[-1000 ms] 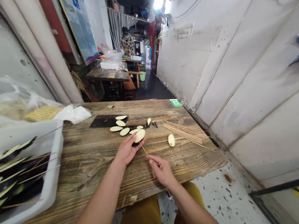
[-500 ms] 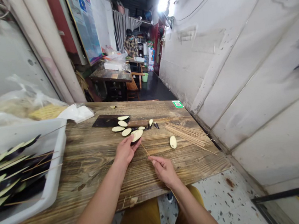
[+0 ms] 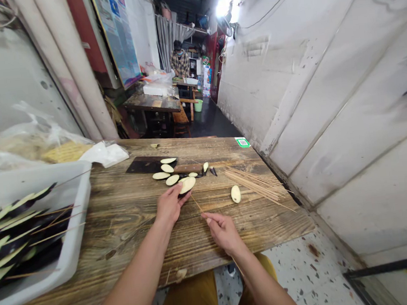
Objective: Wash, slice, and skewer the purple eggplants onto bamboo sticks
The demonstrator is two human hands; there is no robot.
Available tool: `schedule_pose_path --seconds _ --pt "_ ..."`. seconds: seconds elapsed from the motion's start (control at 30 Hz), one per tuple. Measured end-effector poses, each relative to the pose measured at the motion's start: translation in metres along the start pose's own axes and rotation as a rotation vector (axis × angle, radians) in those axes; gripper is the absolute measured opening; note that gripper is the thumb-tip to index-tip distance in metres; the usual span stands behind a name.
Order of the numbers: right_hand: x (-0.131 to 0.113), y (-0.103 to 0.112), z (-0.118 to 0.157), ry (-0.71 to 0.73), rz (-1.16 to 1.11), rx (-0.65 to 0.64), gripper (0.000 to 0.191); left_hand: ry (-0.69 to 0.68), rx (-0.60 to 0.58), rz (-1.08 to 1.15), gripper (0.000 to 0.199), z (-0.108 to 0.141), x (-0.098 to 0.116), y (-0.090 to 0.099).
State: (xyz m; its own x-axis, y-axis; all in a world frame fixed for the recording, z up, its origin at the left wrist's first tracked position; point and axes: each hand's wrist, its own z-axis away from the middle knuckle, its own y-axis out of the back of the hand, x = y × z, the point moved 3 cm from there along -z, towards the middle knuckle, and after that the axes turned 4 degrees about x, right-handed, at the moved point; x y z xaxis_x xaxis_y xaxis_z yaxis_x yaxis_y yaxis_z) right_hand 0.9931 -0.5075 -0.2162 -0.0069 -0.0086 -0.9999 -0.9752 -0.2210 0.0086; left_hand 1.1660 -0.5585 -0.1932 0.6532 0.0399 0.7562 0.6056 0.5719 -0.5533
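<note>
white plastic tub (image 3: 50,181) holds skewered eggplant slices (image 3: 15,230) on the wooden table (image 3: 120,190).

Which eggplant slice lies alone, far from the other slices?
The lone slice beside the bundle of skewers; the other slices lie together near the knife.

No words in these pictures are readable for me. On the left wall, a poster (image 3: 115,35) is showing blue and white panels with lines of print, but the letters are staying too small and too bent to read. On the far edge of the table (image 3: 131,228), a small green sticker (image 3: 242,142) is showing a square code, and it looks like a QR code, but no words are readable on it. Far back in the room, a carton (image 3: 205,80) is carrying colored print, and this print is also too small to read.
</note>
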Motion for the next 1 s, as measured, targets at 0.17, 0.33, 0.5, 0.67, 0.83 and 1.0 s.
schedule_pose_path --seconds 0.17,0.33,0.5,0.67,0.83,1.0 --pt "-0.0007 -0.0001 -0.0003 0.015 0.025 0.018 0.041 -0.021 0.002 -0.026 0.006 0.0017 0.0015 -0.0012" --pt "-0.0003 -0.0009 -0.0003 0.028 0.046 0.03 0.04 -0.055 0.0 -0.042 0.006 0.002 0.0026 -0.002" --pt "0.0019 -0.0023 -0.0007 0.048 0.066 0.037 0.04 -0.068 -0.016 -0.09 0.012 -0.0001 0.0013 -0.0004" --pt "0.0046 -0.0033 -0.0016 0.062 0.085 0.032 0.039 -0.06 -0.063 -0.098 0.016 -0.0004 0.0002 -0.0003" --pt "0.005 -0.0038 -0.0015 0.081 0.094 0.033 0.037 -0.04 -0.073 -0.105 0.013 0.0025 0.0001 -0.0021" --pt "0.0052 -0.0056 -0.0025 0.093 0.091 0.036 0.039 -0.023 -0.093 -0.116 0.011 0.0045 -0.0011 -0.0036"
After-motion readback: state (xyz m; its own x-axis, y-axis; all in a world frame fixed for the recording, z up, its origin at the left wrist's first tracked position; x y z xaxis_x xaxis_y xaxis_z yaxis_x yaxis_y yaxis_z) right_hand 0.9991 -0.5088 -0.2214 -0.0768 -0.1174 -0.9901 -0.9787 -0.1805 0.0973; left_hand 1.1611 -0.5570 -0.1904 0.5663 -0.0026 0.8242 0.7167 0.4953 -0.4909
